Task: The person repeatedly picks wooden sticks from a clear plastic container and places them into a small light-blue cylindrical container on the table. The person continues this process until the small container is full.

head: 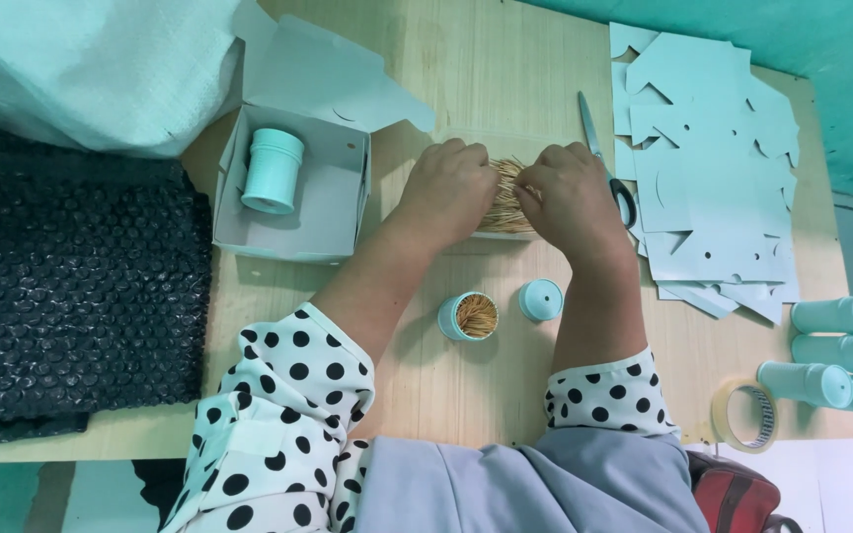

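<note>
Both hands meet over a bundle of wooden toothpicks (505, 188) lying in a clear shallow tray on the wooden table (476, 59). My left hand (449, 188) cups the bundle's left side and my right hand (565, 192) grips its right side, fingers curled into the sticks. In front of the hands stands an open mint-green round container (468, 316) filled with toothpicks, and its mint lid (541, 299) lies just to the right.
An open pale box (293, 212) holding a closed mint container (271, 170) sits at left. Scissors (604, 158) lie beside flat box blanks (713, 168) at right. Closed mint containers (836, 350) and a tape roll (742, 415) occupy the right corner. Black bubble wrap (61, 296) covers the left.
</note>
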